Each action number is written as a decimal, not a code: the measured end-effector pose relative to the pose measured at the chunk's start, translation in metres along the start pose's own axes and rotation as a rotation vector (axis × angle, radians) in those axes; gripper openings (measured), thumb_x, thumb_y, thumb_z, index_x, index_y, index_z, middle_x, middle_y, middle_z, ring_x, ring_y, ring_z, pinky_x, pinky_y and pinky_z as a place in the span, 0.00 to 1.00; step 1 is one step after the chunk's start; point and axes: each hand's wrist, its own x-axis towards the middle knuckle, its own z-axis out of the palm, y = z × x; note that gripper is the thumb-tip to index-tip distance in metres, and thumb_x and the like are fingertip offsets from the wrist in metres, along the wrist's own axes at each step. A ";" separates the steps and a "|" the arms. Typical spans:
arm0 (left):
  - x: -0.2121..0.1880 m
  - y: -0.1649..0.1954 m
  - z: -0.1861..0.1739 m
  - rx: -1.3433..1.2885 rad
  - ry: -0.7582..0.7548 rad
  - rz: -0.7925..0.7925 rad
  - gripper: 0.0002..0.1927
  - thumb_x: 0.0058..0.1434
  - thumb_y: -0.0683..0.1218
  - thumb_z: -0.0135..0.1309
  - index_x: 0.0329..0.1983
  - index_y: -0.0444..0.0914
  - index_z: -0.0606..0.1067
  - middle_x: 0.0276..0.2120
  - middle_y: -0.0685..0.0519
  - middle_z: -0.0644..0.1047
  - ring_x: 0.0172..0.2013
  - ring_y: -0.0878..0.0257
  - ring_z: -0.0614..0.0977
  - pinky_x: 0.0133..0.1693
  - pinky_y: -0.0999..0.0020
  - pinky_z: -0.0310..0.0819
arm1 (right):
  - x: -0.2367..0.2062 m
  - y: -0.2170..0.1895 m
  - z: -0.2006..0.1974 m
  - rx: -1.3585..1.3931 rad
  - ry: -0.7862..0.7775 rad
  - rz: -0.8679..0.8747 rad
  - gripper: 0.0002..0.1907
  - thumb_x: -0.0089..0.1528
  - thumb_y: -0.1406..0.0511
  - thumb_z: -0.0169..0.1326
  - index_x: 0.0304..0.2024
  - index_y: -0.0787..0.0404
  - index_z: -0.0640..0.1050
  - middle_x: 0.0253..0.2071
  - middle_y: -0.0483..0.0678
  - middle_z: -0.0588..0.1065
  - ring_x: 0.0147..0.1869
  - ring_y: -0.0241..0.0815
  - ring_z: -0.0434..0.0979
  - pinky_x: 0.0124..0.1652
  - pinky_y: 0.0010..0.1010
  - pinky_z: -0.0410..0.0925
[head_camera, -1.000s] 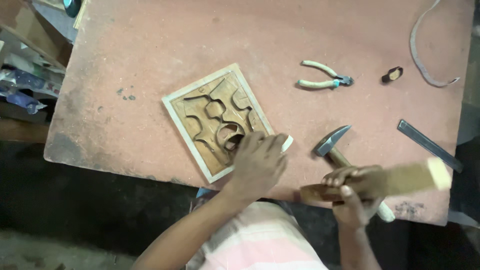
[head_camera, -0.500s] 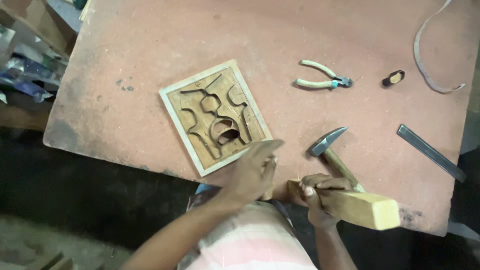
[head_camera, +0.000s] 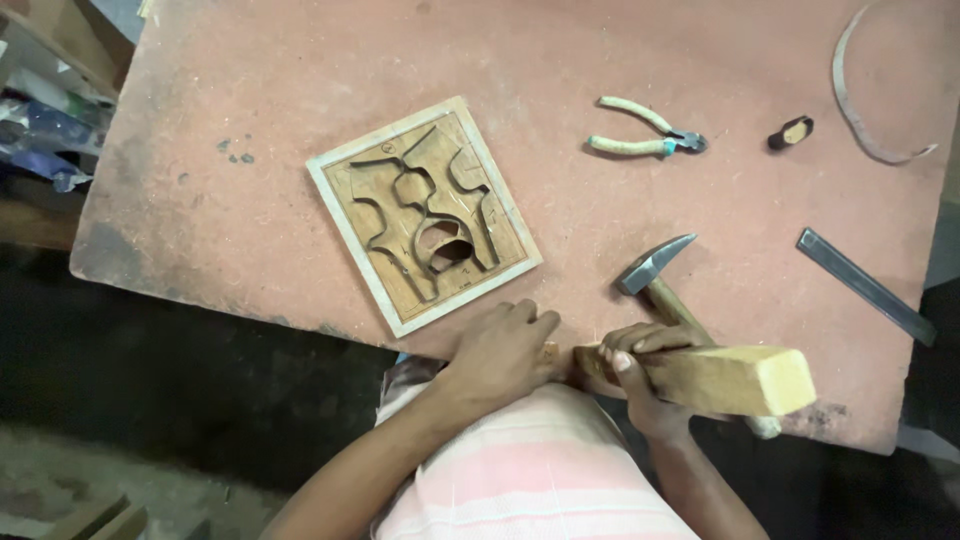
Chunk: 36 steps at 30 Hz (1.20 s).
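Lower centre: right hand (head_camera: 650, 372) fingers clamped on a wooden mallet (head_camera: 735, 380); left hand (head_camera: 500, 350) fingers curled together, contents hidden, below a carved square panel (head_camera: 425, 215).

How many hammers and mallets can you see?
2. A steel-headed hammer with a wooden handle lies on the reddish table, right of the carved wooden panel. A pale wooden block mallet is in the right hand.

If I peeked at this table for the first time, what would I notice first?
Probably the square carved wooden panel with curvy cut shapes, lying tilted in the middle of the reddish table. Next, the right hand gripping a pale wooden mallet at the near edge, beside the left hand. A hammer lies just above them.
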 end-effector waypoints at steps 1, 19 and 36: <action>0.002 0.002 0.000 0.021 -0.079 -0.023 0.17 0.60 0.50 0.56 0.47 0.35 0.78 0.41 0.43 0.77 0.42 0.44 0.80 0.43 0.49 0.75 | 0.001 0.001 0.000 -0.016 0.007 0.022 0.15 0.65 0.80 0.49 0.46 0.61 0.62 0.36 0.52 0.71 0.40 0.44 0.75 0.46 0.39 0.74; -0.011 -0.048 -0.066 0.019 0.661 -0.156 0.12 0.54 0.41 0.64 0.42 0.37 0.82 0.40 0.50 0.83 0.43 0.50 0.80 0.45 0.57 0.75 | -0.007 0.025 0.002 -0.187 0.042 0.061 0.12 0.64 0.79 0.50 0.46 0.62 0.66 0.37 0.52 0.75 0.40 0.40 0.77 0.42 0.34 0.74; -0.019 -0.047 -0.069 0.198 0.525 -0.191 0.10 0.62 0.41 0.55 0.45 0.35 0.80 0.38 0.46 0.81 0.40 0.49 0.81 0.42 0.54 0.76 | 0.053 -0.050 0.071 -0.923 -0.462 0.649 0.32 0.59 0.60 0.62 0.61 0.63 0.65 0.38 0.58 0.77 0.42 0.52 0.79 0.42 0.43 0.72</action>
